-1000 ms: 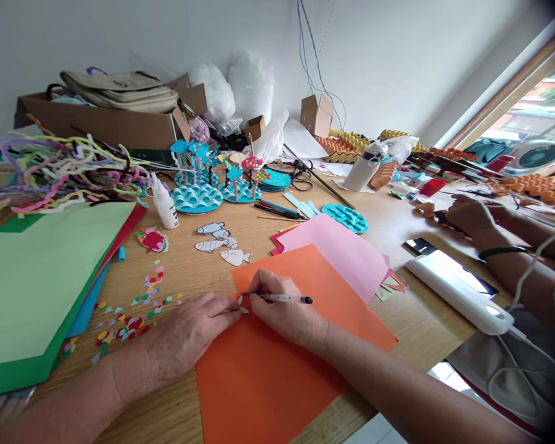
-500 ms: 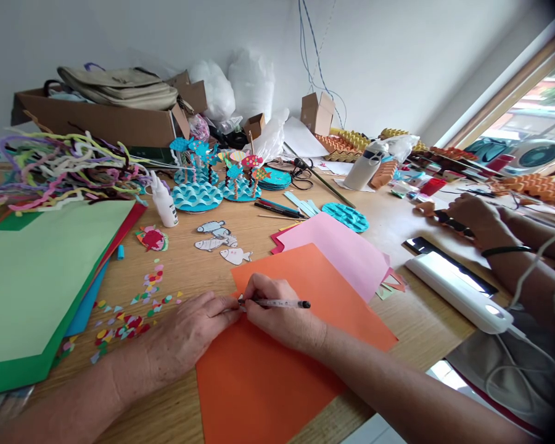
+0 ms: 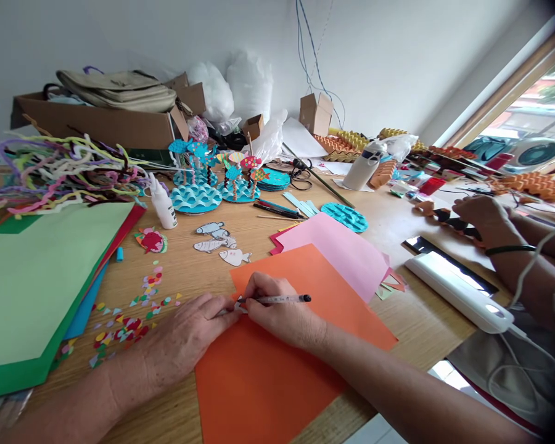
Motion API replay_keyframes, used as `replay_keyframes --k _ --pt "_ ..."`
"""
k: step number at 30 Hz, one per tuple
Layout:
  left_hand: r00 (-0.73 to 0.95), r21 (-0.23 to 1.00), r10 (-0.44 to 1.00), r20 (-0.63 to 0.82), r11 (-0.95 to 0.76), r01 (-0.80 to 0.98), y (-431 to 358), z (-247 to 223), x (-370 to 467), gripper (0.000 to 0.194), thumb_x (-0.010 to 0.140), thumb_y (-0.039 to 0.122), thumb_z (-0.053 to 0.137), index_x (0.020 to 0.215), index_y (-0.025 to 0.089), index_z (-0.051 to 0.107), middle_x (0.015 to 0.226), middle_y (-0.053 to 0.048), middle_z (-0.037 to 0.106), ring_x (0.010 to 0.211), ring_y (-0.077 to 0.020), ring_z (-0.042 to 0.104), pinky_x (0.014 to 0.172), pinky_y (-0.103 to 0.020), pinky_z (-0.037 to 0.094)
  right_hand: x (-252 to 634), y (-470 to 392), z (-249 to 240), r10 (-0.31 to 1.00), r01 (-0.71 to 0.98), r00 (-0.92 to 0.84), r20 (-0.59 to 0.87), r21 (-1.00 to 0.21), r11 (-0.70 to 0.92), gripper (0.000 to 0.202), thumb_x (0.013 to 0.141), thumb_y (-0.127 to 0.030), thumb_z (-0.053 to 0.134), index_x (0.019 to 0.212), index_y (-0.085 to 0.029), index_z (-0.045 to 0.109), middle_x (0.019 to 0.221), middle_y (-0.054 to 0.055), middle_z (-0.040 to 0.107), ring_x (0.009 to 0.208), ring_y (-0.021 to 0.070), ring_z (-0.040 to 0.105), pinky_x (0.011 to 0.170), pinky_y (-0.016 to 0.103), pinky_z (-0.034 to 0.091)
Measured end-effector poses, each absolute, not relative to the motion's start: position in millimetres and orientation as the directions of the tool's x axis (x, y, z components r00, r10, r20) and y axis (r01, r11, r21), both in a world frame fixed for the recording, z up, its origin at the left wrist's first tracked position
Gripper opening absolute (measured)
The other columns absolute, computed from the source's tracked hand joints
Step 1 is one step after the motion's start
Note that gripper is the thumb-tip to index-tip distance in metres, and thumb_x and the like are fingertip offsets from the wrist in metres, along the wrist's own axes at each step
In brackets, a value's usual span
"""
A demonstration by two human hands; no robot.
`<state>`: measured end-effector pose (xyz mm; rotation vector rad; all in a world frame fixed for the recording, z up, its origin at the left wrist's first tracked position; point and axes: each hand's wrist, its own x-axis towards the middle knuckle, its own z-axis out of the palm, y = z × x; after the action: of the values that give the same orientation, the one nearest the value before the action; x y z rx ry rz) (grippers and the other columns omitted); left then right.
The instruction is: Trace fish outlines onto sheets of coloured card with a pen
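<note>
My right hand (image 3: 277,311) is closed round a slim pen (image 3: 287,299), its tip lowered to a small white paper cutout (image 3: 241,308) on the orange sheet (image 3: 268,382). With fingers together, my left hand (image 3: 198,327) presses that cutout against the sheet from the left. Most of the cutout is hidden under my fingers, so its shape cannot be told. Beyond my hands lie several fish cutouts (image 3: 235,256) in pale paper, and a colourful paper fish (image 3: 152,240) further left.
Paper confetti (image 3: 129,327) is scattered left of my hands, beside stacked coloured sheets (image 3: 18,296). A glue bottle (image 3: 163,203) stands behind, near blue wave-patterned discs (image 3: 197,198). Pink paper (image 3: 335,253) touches the orange sheet. At right, another person's hands (image 3: 485,216) work beside a white lamp-like device (image 3: 457,293).
The pen has tilted slightly in my right hand, its rear end a little higher. More of the white cutout shows between my hands. The other person's hand has shifted slightly.
</note>
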<state>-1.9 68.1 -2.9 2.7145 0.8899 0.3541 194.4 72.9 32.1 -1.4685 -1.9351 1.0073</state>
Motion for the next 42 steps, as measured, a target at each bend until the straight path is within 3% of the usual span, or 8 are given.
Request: replay_keyframes --k 9,15,27,33,38,42 --pt "0.772 0.305 0.604 0.199 -0.787 0.537 65.8 0.4 -1.1 0.049 0.084 -0.003 0.031 0.121 0.024 0.050 0.114 -0.003 0.056 0.102 -0.0194 0.051 0.090 -0.034 0.044 194.0 73.5 33.0 0.955 0.612 -0.292 -0.047 -0.776 0.149 0.012 0.068 -0.008 0.049 0.065 -0.020 0.049 0.061 -0.004 0.057 0.052 0.0088 0.047 0.048 0.018 0.033" --pt "0.792 0.314 0.582 0.184 -0.798 0.514 64.8 6.8 -3.1 0.047 0.083 -0.003 0.032 0.118 0.022 0.052 0.116 -0.003 0.057 0.099 -0.0198 0.053 0.085 -0.033 0.048 193.0 72.0 33.7 0.951 0.616 -0.305 -0.043 -0.771 0.163 0.012 0.069 -0.010 0.049 0.063 -0.020 0.047 0.054 -0.006 0.047 0.049 0.0081 0.042 0.046 0.018 0.030" --pt "0.742 0.364 0.671 0.003 -0.691 0.624 61.4 14.6 -0.6 0.047 0.086 0.003 0.037 0.123 0.027 0.051 0.118 -0.003 0.054 0.107 -0.0207 0.050 0.090 -0.035 0.043 192.2 69.9 33.5 0.938 0.611 -0.339 -0.067 -0.774 0.165 0.010 0.067 -0.010 0.048 0.065 -0.020 0.047 0.056 -0.006 0.048 0.049 0.0080 0.042 0.045 0.018 0.030" --pt "0.752 0.333 0.659 0.018 -0.713 0.617 61.1 14.2 -1.3 0.052 0.084 -0.001 0.032 0.124 0.027 0.050 0.117 -0.003 0.054 0.108 -0.0200 0.049 0.091 -0.035 0.043 193.2 71.9 30.6 0.952 0.559 -0.301 -0.058 -0.820 0.127 0.011 0.069 -0.009 0.047 0.066 -0.020 0.047 0.060 -0.005 0.053 0.051 0.0081 0.044 0.045 0.017 0.032" --pt "0.763 0.323 0.645 0.039 -0.731 0.601 61.7 12.3 -1.9 0.050 0.084 0.001 0.035 0.125 0.027 0.049 0.117 -0.003 0.054 0.105 -0.0202 0.050 0.089 -0.034 0.044 192.5 71.3 31.0 0.951 0.600 -0.306 -0.048 -0.785 0.153 0.012 0.068 -0.009 0.048 0.064 -0.020 0.046 0.056 -0.006 0.050 0.049 0.0083 0.042 0.044 0.018 0.031" --pt "0.758 0.344 0.651 0.045 -0.722 0.600 61.3 11.3 -2.4 0.054 0.082 -0.001 0.034 0.126 0.028 0.047 0.116 -0.002 0.053 0.104 -0.0198 0.049 0.089 -0.034 0.044 192.5 72.7 29.8 0.956 0.572 -0.290 -0.035 -0.808 0.144 0.012 0.068 -0.008 0.046 0.065 -0.020 0.047 0.063 -0.004 0.057 0.053 0.0089 0.048 0.047 0.018 0.035"
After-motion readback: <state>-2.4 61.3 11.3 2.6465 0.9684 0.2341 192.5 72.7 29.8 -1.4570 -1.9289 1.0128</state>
